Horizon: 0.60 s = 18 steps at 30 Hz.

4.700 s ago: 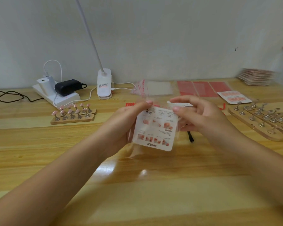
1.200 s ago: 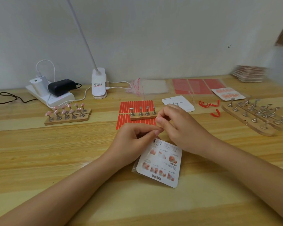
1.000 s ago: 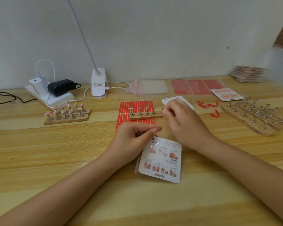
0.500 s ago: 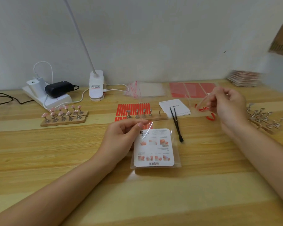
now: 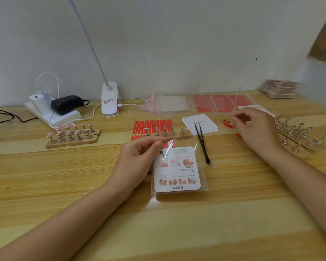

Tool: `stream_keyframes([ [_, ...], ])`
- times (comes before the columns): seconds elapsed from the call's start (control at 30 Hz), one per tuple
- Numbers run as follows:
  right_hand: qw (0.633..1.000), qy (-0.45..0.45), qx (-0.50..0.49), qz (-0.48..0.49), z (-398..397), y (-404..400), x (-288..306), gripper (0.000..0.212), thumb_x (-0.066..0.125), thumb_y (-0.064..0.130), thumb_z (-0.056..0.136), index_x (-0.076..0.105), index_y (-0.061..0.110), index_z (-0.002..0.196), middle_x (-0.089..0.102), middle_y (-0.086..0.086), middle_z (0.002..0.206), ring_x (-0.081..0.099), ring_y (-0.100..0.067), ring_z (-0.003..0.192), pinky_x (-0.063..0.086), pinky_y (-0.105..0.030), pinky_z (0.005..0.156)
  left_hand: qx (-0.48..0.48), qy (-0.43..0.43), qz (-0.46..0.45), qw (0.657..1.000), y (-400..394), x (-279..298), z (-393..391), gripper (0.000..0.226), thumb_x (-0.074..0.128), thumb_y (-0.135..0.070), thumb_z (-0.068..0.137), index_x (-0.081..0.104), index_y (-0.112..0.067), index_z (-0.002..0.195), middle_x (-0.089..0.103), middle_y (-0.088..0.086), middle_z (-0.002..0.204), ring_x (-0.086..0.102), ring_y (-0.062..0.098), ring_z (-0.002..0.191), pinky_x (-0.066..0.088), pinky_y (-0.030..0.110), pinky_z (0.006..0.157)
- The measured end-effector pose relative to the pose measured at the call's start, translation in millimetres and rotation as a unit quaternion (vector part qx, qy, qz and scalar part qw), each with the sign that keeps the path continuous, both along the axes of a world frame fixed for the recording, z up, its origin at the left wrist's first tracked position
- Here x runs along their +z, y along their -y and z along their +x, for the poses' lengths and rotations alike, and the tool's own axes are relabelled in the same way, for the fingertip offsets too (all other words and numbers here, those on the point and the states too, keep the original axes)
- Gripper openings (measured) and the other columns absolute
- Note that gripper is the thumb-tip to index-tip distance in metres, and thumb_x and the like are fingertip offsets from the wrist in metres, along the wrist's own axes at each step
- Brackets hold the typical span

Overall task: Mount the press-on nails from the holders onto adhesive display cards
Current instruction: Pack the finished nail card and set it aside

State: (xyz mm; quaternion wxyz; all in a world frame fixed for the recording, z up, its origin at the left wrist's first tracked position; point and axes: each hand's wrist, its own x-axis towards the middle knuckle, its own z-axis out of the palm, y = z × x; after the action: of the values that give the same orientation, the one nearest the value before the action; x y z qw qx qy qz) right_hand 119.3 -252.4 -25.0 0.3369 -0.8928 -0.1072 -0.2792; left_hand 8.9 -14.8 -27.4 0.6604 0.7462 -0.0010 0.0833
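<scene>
1. The left hand [image 5: 139,159] pinches the top left corner of a clear sleeve [image 5: 179,170] between thumb and forefinger; the sleeve lies flat on the wooden table [image 5: 64,176], just right of that hand, its long axis running away from the person
2. Inside it sits a white printed card [image 5: 177,169] with rounded corners; the film is glossy, thin and likely slippery
3. The right hand [image 5: 256,129] hovers well to the right and further back, fingers curled; a thin clear strip [image 5: 237,98] rises from its fingertips, though motion blur leaves the grip uncertain
4. The nails still to be mounted, small pink ones [image 5: 72,129], stand on metal pegs in a wooden holder [image 5: 72,141] far to the left of the left hand, which is clearly the nearer one
5. A second wooden holder [image 5: 167,135] just beyond the left fingertips carries bare pegs, lying across red adhesive strips [image 5: 151,124]
6. Black tweezers [image 5: 201,142], slim and pointed, lie between the hands, tips away, nearer the sleeve; a blank card [image 5: 199,125] lies under those tips
</scene>
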Motion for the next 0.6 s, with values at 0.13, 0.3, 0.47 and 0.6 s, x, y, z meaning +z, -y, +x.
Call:
stream_keyframes([
  [0.13,0.995,-0.035,-0.031,-0.088,1,0,-2,0.013,0.061,0.019,0.087,0.073,0.015,0.088,0.057,0.006,0.08,0.049,-0.014,0.085,0.03,-0.027,0.07,-0.005,-0.003,-0.006,1.0,-2,-1,1,0.027,0.054,-0.024,0.09,0.073,-0.041,0.081,0.074,-0.006,0.081,0.071,0.012,0.074,0.055,0.023,0.053],
  [0.3,0.993,-0.072,-0.032,-0.086,-2,-2,2,0.026,0.05,0.022,0.09,0.075,0.014,0.085,0.065,-0.001,0.09,0.053,-0.02,0.096,0.039,-0.035,0.085,-0.002,-0.003,-0.015,1.0,-2,-2,1,0.022,0.053,-0.021,0.091,0.072,-0.032,0.086,0.074,-0.003,0.083,0.071,0.015,0.076,0.058,0.028,0.055],
  [0.47,0.985,-0.095,0.011,0.14,-7,-4,11,0.038,0.033,0.025,0.095,0.068,0.025,0.082,0.067,0.004,0.096,0.056,-0.006,0.089,0.042,-0.016,0.079,0.008,-0.009,-0.016,1.0,-3,-1,2,0.017,0.053,-0.023,0.091,0.07,-0.026,0.094,0.073,-0.004,0.085,0.07,0.014,0.079,0.059,0.029,0.057],
  [0.6,1.0,-0.008,0.01,0.008,-12,-7,12,0.044,0.037,0.035,0.096,0.073,0.015,0.08,0.07,0.001,0.08,0.06,-0.017,0.085,0.012,-0.023,0.108,0.014,-0.011,-0.024,1.0,-3,-1,3,0.017,0.054,-0.023,0.09,0.07,-0.023,0.095,0.073,-0.003,0.087,0.07,0.015,0.08,0.059,0.033,0.06],
])
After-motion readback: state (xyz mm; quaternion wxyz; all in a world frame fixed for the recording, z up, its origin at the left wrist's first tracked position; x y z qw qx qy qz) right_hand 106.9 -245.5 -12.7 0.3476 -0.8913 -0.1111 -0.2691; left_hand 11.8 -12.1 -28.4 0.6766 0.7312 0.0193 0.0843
